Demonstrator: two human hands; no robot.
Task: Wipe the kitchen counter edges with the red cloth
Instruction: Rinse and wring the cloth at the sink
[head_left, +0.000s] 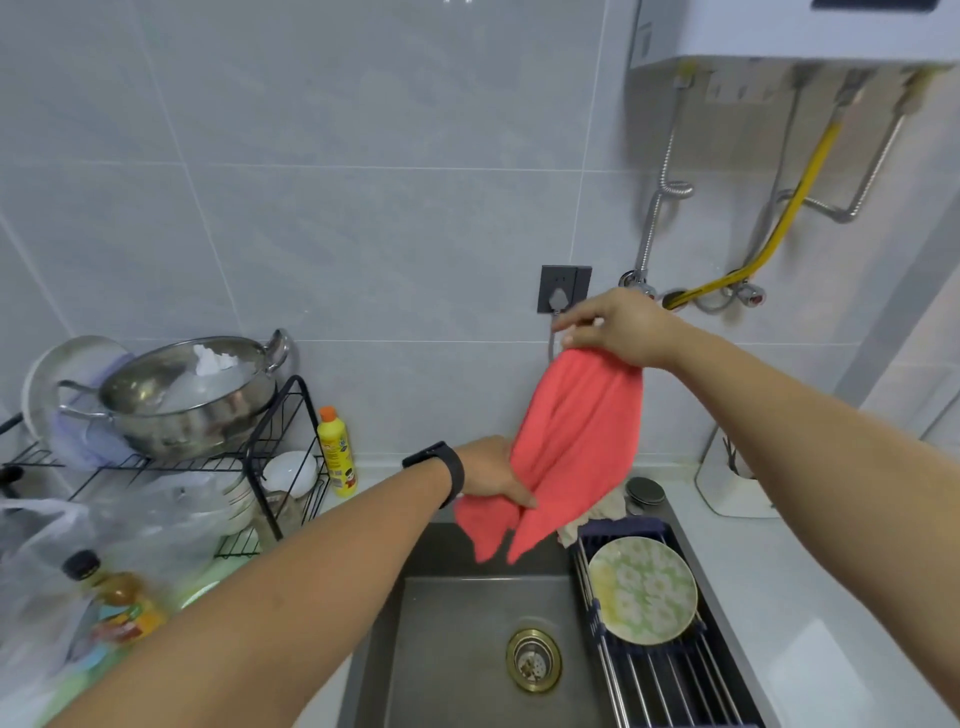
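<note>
You hold the red cloth (571, 447) up at mid-frame above the sink (467, 623): right hand (618, 327) pinching its top, left hand (493, 475) gripping lower down. No desk (810, 597) edge looks wiped yet.

A pale tabletop (810, 613) surrounds a steel sink (457, 639) below both hands. Left of the left hand (491, 475) stand a black wire rack (260, 457) and a yellow bottle (336, 452); a white container (732, 483) sits beneath the right forearm.
</note>
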